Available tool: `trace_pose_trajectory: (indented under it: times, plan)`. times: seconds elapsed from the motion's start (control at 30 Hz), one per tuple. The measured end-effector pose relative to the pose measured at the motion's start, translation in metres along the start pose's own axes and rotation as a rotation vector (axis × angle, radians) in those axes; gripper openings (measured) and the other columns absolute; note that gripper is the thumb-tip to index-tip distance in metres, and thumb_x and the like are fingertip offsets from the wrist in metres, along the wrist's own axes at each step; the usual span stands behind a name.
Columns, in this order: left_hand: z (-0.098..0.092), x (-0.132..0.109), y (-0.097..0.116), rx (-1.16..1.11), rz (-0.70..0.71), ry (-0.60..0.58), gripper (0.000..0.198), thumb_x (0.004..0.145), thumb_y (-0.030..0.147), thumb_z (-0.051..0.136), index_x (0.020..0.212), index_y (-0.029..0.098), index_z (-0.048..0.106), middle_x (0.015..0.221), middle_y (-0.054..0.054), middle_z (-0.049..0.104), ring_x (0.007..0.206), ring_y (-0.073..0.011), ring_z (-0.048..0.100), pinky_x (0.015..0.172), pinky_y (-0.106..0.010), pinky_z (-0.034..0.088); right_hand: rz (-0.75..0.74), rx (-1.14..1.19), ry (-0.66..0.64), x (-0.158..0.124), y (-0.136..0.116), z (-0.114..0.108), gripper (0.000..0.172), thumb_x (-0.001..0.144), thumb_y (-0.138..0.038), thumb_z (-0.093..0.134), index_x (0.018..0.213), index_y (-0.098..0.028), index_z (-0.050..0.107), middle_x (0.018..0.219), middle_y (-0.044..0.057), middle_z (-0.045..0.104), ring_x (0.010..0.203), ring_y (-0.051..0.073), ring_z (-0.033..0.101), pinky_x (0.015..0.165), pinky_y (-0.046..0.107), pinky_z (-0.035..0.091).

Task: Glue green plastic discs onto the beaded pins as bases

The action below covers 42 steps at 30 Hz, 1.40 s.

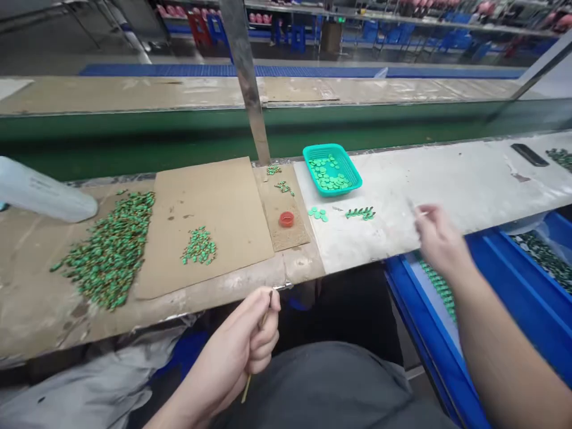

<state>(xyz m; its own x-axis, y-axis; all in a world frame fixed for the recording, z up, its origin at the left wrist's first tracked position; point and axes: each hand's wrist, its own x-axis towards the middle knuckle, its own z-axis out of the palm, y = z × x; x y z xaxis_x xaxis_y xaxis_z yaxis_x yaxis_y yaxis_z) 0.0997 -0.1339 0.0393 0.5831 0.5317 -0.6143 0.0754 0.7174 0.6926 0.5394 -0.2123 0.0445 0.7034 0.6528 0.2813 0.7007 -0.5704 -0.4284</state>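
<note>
My left hand [252, 333] is closed around a thin yellowish-brown stick [246, 388] in front of the table edge; a dark tip shows by the thumb. My right hand [440, 235], blurred by motion, is raised over the right part of the table. Its fingers are pinched, and a small pale thing pokes out that I cannot make out. To its left lie a row of small green pieces with dark tips [361, 213] and several flat green discs [318, 214]. A turquoise basket [355, 173] behind them holds more discs. A small red cap [286, 220] rests on a cardboard strip [292, 239].
On the left are a big heap of green-and-brown pieces [111, 253], a smaller pile [199, 245] on cardboard [232, 208] and a whitish bottle [44, 190] lying tilted. A metal post [250, 89] rises behind the table. Blue trays [500, 280] stand below right; a phone-like dark object [529, 154] lies far right.
</note>
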Motion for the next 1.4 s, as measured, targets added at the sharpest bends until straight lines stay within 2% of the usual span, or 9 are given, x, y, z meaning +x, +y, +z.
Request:
trace_pose_trajectory:
  times: [0.07, 0.17, 0.3, 0.5, 0.6, 0.77, 1.07, 1.17, 1.4]
  plan:
    - [0.008, -0.016, -0.003, -0.015, -0.024, -0.017, 0.068, 0.085, 0.087, 0.084, 0.098, 0.026, 0.055, 0.062, 0.013, 0.03, 0.053, -0.0054, 0.01, 0.047, -0.017, 0.012, -0.138, 0.09, -0.12, -0.054, -0.037, -0.006, 0.034, 0.117, -0.043, 0.05, 0.125, -0.02, 0.073, 0.106, 0.013, 0.084, 0.094, 0.027, 0.081, 0.083, 0.037, 0.06]
    - [0.012, -0.032, -0.008, -0.035, -0.074, 0.006, 0.07, 0.081, 0.084, 0.088, 0.092, 0.026, 0.053, 0.061, 0.013, 0.033, 0.052, -0.0043, 0.012, 0.046, -0.017, 0.013, -0.6, 0.431, -0.492, -0.131, -0.094, 0.001, 0.027, 0.121, -0.037, 0.051, 0.115, -0.023, 0.073, 0.103, 0.007, 0.084, 0.091, 0.021, 0.082, 0.081, 0.03, 0.061]
    - [0.008, -0.043, -0.013, -0.012, -0.141, 0.017, 0.068, 0.08, 0.082, 0.091, 0.088, 0.025, 0.054, 0.06, 0.011, 0.038, 0.05, -0.0038, 0.014, 0.044, -0.017, 0.013, -0.846, 0.571, -0.434, -0.184, -0.141, 0.023, 0.03, 0.124, -0.031, 0.049, 0.107, -0.02, 0.071, 0.088, 0.004, 0.081, 0.075, 0.017, 0.075, 0.073, 0.029, 0.055]
    - [-0.007, -0.04, -0.026, -0.044, -0.136, 0.01, 0.068, 0.082, 0.085, 0.087, 0.086, 0.024, 0.058, 0.058, 0.011, 0.037, 0.049, -0.0041, 0.015, 0.043, -0.016, 0.015, -0.941, 0.493, -0.492, -0.185, -0.156, 0.052, 0.039, 0.125, -0.038, 0.048, 0.095, -0.022, 0.067, 0.082, 0.002, 0.076, 0.069, 0.016, 0.069, 0.069, 0.032, 0.049]
    - [-0.014, -0.036, -0.033, -0.079, -0.127, -0.013, 0.065, 0.087, 0.084, 0.084, 0.086, 0.023, 0.058, 0.058, 0.011, 0.037, 0.049, -0.0044, 0.015, 0.042, -0.016, 0.016, -0.865, 0.424, -0.469, -0.182, -0.16, 0.058, 0.042, 0.125, -0.034, 0.045, 0.09, -0.023, 0.065, 0.078, 0.002, 0.074, 0.068, 0.017, 0.068, 0.067, 0.032, 0.047]
    - [-0.021, -0.032, -0.034, -0.105, -0.147, -0.018, 0.061, 0.09, 0.08, 0.083, 0.088, 0.023, 0.059, 0.058, 0.011, 0.037, 0.05, -0.0045, 0.015, 0.042, -0.016, 0.015, -0.827, 0.484, -0.617, -0.185, -0.162, 0.06, 0.036, 0.124, -0.035, 0.05, 0.095, -0.023, 0.067, 0.084, 0.003, 0.079, 0.073, 0.017, 0.072, 0.072, 0.031, 0.05]
    - [-0.027, -0.022, -0.04, -0.049, -0.163, 0.007, 0.065, 0.085, 0.085, 0.085, 0.095, 0.023, 0.065, 0.058, 0.01, 0.045, 0.048, -0.0034, 0.014, 0.041, -0.016, 0.013, -0.726, 0.484, -0.713, -0.191, -0.162, 0.059, 0.035, 0.123, -0.034, 0.051, 0.091, -0.024, 0.062, 0.083, 0.001, 0.077, 0.072, 0.016, 0.07, 0.072, 0.03, 0.049]
    - [-0.025, -0.018, -0.042, -0.021, -0.173, 0.03, 0.066, 0.086, 0.085, 0.084, 0.095, 0.024, 0.064, 0.058, 0.01, 0.046, 0.048, -0.0036, 0.015, 0.042, -0.016, 0.014, -0.606, 0.437, -0.673, -0.193, -0.16, 0.061, 0.042, 0.122, -0.033, 0.051, 0.081, -0.025, 0.052, 0.073, -0.002, 0.067, 0.062, 0.014, 0.06, 0.064, 0.031, 0.04]
    - [-0.021, -0.018, -0.043, 0.019, -0.166, 0.031, 0.064, 0.089, 0.084, 0.081, 0.097, 0.024, 0.064, 0.061, 0.009, 0.05, 0.048, -0.0036, 0.017, 0.043, -0.016, 0.015, -0.566, 0.471, -0.704, -0.194, -0.154, 0.063, 0.04, 0.12, -0.031, 0.053, 0.081, -0.025, 0.05, 0.071, -0.002, 0.063, 0.062, 0.014, 0.057, 0.065, 0.031, 0.038]
